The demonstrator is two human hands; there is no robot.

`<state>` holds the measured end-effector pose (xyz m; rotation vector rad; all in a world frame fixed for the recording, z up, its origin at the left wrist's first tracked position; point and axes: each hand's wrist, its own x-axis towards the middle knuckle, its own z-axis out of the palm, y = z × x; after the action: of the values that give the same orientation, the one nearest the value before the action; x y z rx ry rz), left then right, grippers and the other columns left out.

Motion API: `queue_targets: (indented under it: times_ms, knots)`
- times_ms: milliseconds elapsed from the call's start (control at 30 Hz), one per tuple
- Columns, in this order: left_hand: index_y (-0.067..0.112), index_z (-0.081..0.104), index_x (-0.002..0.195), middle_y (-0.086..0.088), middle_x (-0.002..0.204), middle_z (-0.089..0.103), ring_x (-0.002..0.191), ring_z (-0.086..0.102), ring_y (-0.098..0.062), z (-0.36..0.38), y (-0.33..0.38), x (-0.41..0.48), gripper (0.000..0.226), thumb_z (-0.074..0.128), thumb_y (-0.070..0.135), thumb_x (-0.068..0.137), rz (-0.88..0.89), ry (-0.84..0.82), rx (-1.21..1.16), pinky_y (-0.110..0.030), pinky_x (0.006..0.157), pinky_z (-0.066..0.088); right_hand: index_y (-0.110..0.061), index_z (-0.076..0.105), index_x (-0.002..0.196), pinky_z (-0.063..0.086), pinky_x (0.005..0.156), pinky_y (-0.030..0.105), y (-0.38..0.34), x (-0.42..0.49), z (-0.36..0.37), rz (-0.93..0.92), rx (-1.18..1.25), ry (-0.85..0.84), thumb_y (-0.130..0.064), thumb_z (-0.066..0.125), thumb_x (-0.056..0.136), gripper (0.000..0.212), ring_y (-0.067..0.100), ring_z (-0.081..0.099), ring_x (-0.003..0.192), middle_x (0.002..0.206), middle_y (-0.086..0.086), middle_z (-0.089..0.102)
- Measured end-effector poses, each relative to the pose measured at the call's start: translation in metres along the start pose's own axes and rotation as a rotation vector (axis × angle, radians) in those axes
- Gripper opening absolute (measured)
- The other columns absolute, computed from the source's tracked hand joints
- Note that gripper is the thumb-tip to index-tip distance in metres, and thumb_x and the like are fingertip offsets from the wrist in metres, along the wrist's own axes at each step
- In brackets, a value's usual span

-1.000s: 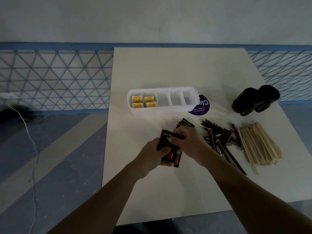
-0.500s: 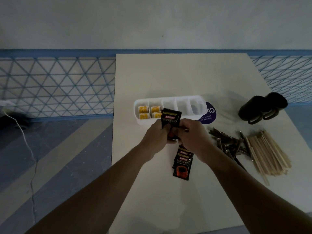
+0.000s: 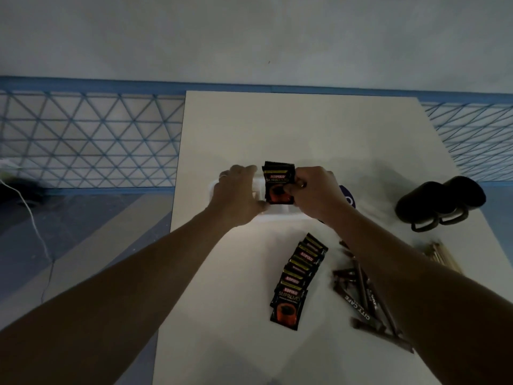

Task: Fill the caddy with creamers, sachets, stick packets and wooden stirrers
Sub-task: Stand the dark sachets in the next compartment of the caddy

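The left hand (image 3: 238, 195) lies across the left end of the long white plastic caddy (image 3: 277, 215). Its grip is spread, the fingers fairly straight and reaching to the far rim, apparently steadying the caddy on the pale table (image 3: 305, 129). Just right of it, a small stack of black coffee sachets (image 3: 279, 186) stands upright over the caddy's middle. The right hand (image 3: 319, 195) has its grip pinching the stack's right edge, thumb and fingers curled round it. The hands cover the dividers, so I can't tell which compartment the stack is over, or whether its lower edge is in yet.

To my eye the step is seating that stack. It should go straight down between two dividers, squared and upright, and be released only once the bottom edge rests on the caddy's floor. The left hand should press down so the light caddy doesn't slide. A slack pinch would probably let the slick packets fan out.

Nearer the person, an overlapping row of matching sachets (image 3: 298, 279) waits on the table. To its right is a loose heap of brown stick packets (image 3: 363, 301), then pale wooden stirrers (image 3: 441, 257) partly behind the right forearm. Two black mugs (image 3: 438, 201) lie farther back.
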<state>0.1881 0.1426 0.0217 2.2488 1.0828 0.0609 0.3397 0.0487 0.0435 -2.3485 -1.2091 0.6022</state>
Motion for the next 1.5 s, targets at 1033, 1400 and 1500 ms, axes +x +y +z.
queue_targets:
  times_ms: [1033,1400,1500]
  knots:
    - [0.022,0.042,0.142,0.001,0.145,0.048,0.140,0.033,-0.024,0.013,-0.010,0.020,0.103,0.087,0.053,0.054,-0.014,-0.098,0.207,-0.055,0.117,0.013,-0.018,0.062,0.078,0.034,0.045,0.014,-0.006,0.041,0.016,0.033,-0.038,-0.159,-0.003,0.060,0.084,0.016,0.009,0.051,0.063,0.080,0.005,0.060]
    - [0.020,0.043,0.140,0.000,0.143,0.050,0.137,0.038,-0.023,0.013,-0.012,0.021,0.102,0.087,0.055,0.054,-0.003,-0.086,0.199,-0.054,0.117,0.017,-0.003,0.070,0.097,0.050,0.058,0.026,-0.007,0.051,0.016,0.089,-0.055,-0.231,-0.001,0.060,0.082,0.018,0.025,0.064,0.081,0.091,0.013,0.067]
    - [0.020,0.041,0.143,-0.001,0.145,0.048,0.138,0.036,-0.023,0.012,-0.011,0.020,0.105,0.086,0.056,0.056,-0.005,-0.093,0.206,-0.053,0.118,0.016,-0.005,0.069,0.091,0.044,0.054,0.022,-0.011,0.048,0.020,0.005,-0.137,-0.220,-0.004,0.060,0.082,0.013,0.023,0.058,0.076,0.081,0.009,0.061]
